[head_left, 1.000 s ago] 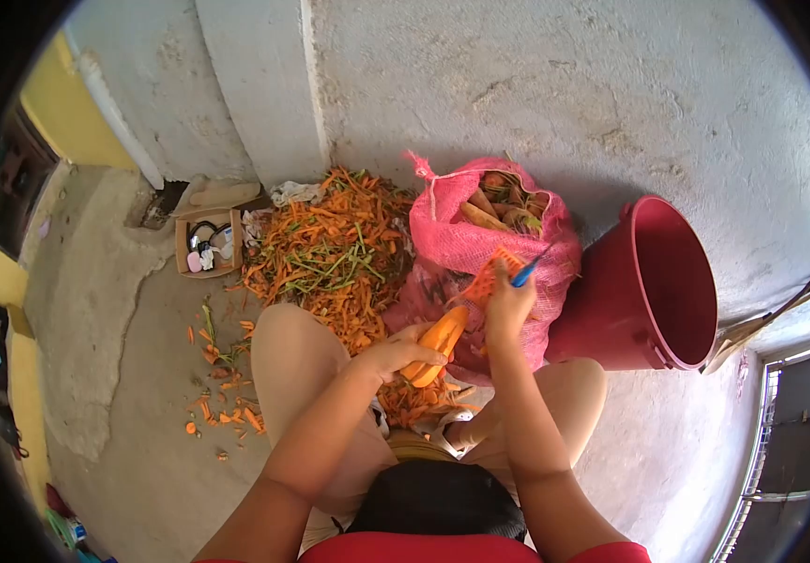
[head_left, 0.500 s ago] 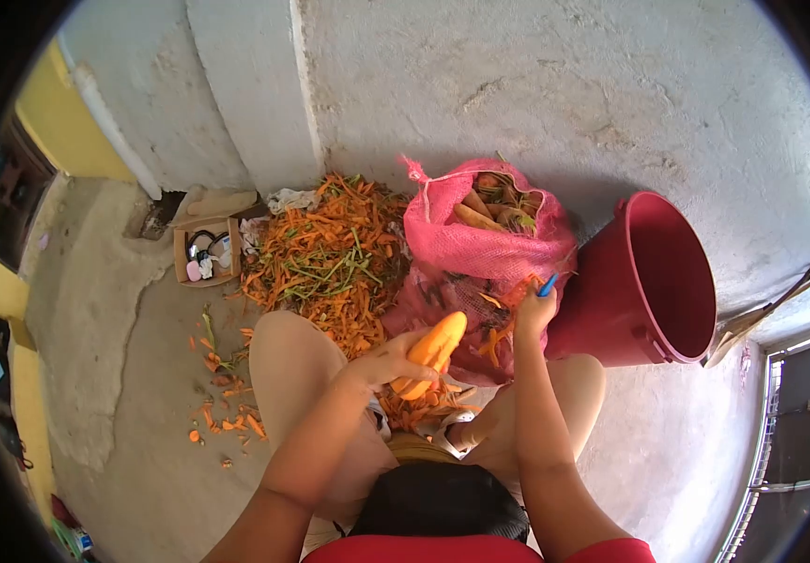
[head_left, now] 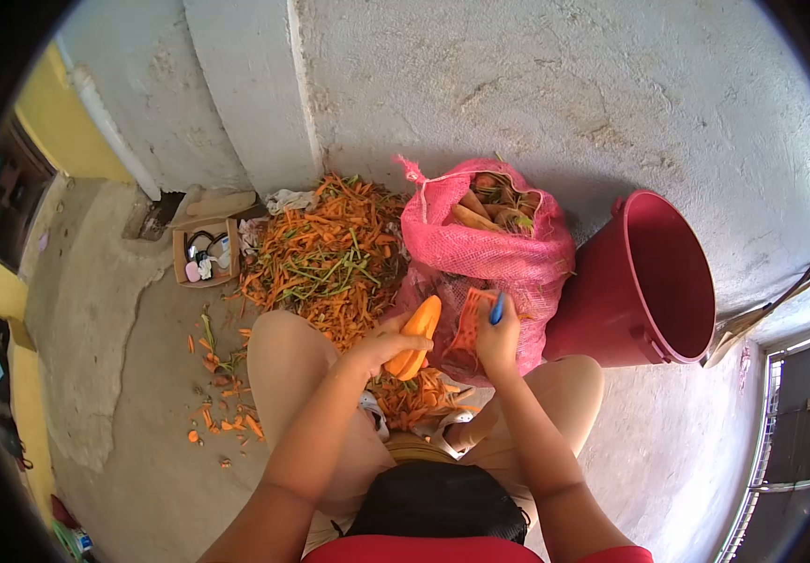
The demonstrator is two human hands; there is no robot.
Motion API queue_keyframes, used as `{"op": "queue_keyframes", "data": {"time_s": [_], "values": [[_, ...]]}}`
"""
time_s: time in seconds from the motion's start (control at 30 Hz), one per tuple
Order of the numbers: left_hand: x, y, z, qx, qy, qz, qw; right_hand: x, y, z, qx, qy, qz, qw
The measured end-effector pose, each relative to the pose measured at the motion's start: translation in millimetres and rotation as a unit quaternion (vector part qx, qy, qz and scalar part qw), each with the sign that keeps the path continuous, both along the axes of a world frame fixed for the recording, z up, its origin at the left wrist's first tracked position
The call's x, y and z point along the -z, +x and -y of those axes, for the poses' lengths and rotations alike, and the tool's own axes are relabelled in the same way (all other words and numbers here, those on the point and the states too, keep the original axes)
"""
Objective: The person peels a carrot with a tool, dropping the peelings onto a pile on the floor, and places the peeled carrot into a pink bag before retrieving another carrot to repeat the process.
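A thick orange carrot (head_left: pixel 421 324) is gripped in my left hand (head_left: pixel 388 343), its upper end pointing up and away from me. My right hand (head_left: pixel 499 345), just to the right of it, is closed around a tool with a blue handle (head_left: pixel 497 308); the working end is hard to make out. An orange, mesh-like piece (head_left: pixel 468 324) shows beside that hand, toward the carrot. Below both hands, orange peelings (head_left: pixel 419 399) lie on the floor between my feet.
A large heap of orange and green peelings (head_left: pixel 330 253) lies against the wall. Unpeeled roots fill the open pink woven sack (head_left: pixel 480 244). A dark red bucket (head_left: pixel 602 291) leans at the right. A small cardboard box (head_left: pixel 206 272) with odds and ends stands left of the heap.
My right hand has moved left and down, closer to the carrot, bringing the blue-handled tool along. The carrot has shifted slightly left and stands more upright.
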State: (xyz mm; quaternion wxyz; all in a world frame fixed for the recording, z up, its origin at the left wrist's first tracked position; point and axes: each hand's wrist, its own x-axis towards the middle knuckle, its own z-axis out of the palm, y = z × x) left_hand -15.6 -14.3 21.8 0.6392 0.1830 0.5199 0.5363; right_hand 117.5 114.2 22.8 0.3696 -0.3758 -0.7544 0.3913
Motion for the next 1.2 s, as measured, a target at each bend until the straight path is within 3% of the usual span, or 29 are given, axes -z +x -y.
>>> {"op": "queue_keyframes", "data": {"time_s": [0.13, 0.23, 0.33, 0.5, 0.63, 0.7, 0.73, 0.77, 0.83, 0.87, 0.97, 1.03, 1.2], "values": [[-1, 7, 3, 0.022, 0.02, 0.104, 0.994, -14, -20, -14, 0.118, -0.111, -0.14, 0.977], [-4, 11, 3, 0.021, 0.027, 0.102, 0.994, -28, -41, -4, 0.097, 0.017, -0.164, 0.982], [-1, 8, 7, 0.051, 0.059, 0.132, 0.988, -30, -45, 5, 0.092, -0.017, -0.077, 0.993], [-11, 6, 9, 0.062, 0.05, 0.042, 0.996, -24, -49, -5, 0.119, -0.008, 0.001, 0.993], [-11, 4, 13, 0.101, 0.084, 0.04, 0.99, 30, -43, -55, 0.239, 0.031, 0.044, 0.97], [-6, 4, 15, 0.08, 0.09, 0.007, 0.993, 55, -26, -79, 0.305, -0.016, 0.047, 0.951], [-2, 4, 15, 0.068, 0.093, -0.008, 0.993, 57, -22, -81, 0.287, -0.02, 0.058, 0.956], [5, 2, 13, 0.054, 0.106, -0.142, 0.983, 59, -17, -81, 0.269, -0.024, 0.071, 0.96], [9, 0, 9, 0.023, 0.124, -0.398, 0.909, 67, -5, -77, 0.194, -0.031, 0.11, 0.974], [8, 1, 9, 0.027, 0.059, -0.498, 0.865, 75, -2, -72, 0.135, -0.035, 0.131, 0.981], [3, 2, 7, 0.017, 0.001, -0.618, 0.786, 59, 6, -37, -0.104, -0.058, 0.185, 0.975], [4, 1, 6, 0.005, 0.001, -0.627, 0.779, 32, 8, -12, -0.216, -0.103, 0.231, 0.943], [0, 2, 6, 0.001, 0.0, -0.638, 0.77, 24, 7, 3, -0.252, -0.177, 0.244, 0.92]]}}
